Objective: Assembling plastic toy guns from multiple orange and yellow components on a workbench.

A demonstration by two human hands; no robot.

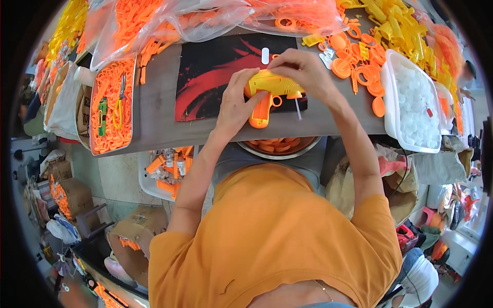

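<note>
A yellow toy gun with an orange grip and trigger ring is held over the near part of the dark mat. My left hand is closed round its left end, with the thumb near the top of the grip. Bent over the gun's top edge, my right hand has its fingertips pressed together there; any small part under them is hidden. Below the right end of the gun, a thin pale rod points down beside an orange round piece. A white oblong piece lies on the mat just beyond the gun.
At the left, a tray of orange parts holds scissors and a green tool. Orange discs and rings lie to the right, beside a white tub of translucent pieces. Plastic bags line the back. A metal bowl sits below the table edge.
</note>
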